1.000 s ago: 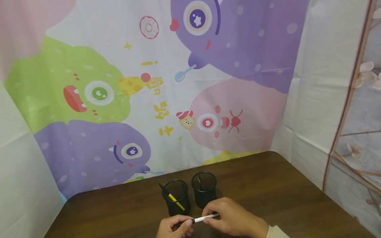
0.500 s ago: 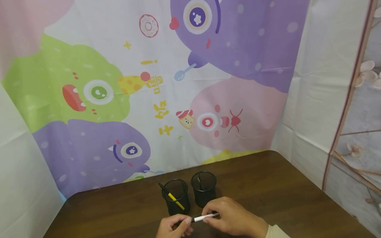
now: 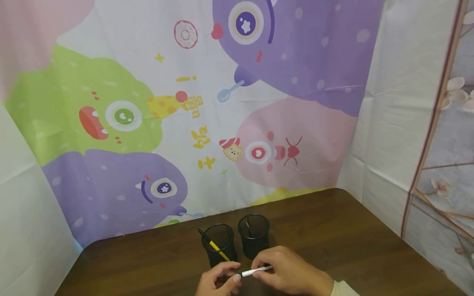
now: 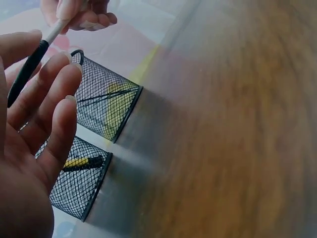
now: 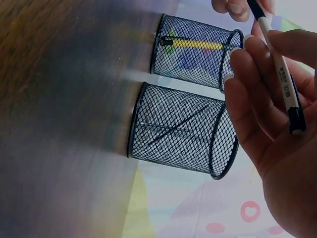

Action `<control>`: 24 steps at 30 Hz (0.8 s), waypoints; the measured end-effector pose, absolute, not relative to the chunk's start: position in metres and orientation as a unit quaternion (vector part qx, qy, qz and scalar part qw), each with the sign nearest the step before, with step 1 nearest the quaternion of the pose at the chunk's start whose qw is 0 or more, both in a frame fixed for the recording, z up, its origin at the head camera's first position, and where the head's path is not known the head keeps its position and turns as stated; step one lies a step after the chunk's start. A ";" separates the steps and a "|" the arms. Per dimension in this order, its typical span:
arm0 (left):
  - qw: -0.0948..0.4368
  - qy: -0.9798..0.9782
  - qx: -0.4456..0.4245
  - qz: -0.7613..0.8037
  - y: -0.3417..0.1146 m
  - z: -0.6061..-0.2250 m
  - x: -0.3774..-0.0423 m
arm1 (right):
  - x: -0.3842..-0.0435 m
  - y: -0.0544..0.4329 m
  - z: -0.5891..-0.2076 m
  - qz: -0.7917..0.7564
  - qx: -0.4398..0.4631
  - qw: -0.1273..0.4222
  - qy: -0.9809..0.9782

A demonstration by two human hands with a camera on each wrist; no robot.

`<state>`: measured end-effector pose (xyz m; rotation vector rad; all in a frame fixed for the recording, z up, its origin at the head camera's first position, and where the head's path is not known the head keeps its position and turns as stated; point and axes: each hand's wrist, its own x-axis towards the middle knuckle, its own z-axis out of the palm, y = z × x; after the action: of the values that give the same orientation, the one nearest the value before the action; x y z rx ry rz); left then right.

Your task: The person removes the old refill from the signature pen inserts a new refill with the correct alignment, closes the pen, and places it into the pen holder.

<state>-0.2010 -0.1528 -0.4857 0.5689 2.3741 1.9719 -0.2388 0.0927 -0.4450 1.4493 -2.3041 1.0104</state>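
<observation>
A white pen with black ends (image 3: 252, 271) is held level between both hands, low in the head view. My right hand (image 3: 286, 269) pinches its white barrel between thumb and fingers; the black rear end lies over the palm in the right wrist view. At the dark front end, my left hand (image 3: 218, 279) curls its thumb and fingers loosely around the pen, index finger slightly lifted. The dark grip (image 4: 28, 69) shows between those fingers in the left wrist view. Just beyond the hands stand two black mesh pen cups, the left cup (image 3: 216, 257) and the right cup (image 3: 253, 246).
A yellow and black pen-like stick (image 3: 214, 246) leans in the left cup. One thin dark stick (image 5: 181, 124) slants inside the right cup. The brown wooden table (image 3: 326, 230) meets a cartoon-printed cloth (image 3: 207, 185) at the back, with pale cloth sides.
My left index finger has lifted away from the thumb, opening a small gap at the pen's dark end. The right hand, pen and cups stay about where they were.
</observation>
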 end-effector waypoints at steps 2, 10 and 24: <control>-0.010 0.752 0.193 0.630 -0.152 -0.487 -0.201 | -0.239 0.093 -0.445 0.348 0.499 0.117 -0.785; -0.042 0.737 0.209 0.641 -0.147 -0.492 -0.199 | -0.239 0.093 -0.447 0.348 0.497 0.112 -0.787; -0.046 0.749 0.219 0.624 -0.147 -0.492 -0.200 | -0.240 0.092 -0.449 0.345 0.500 0.106 -0.787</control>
<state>-0.1995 -0.1466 -0.4920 0.7095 2.4246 2.0182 -0.2405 0.0923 -0.4491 1.4716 -2.3190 1.0157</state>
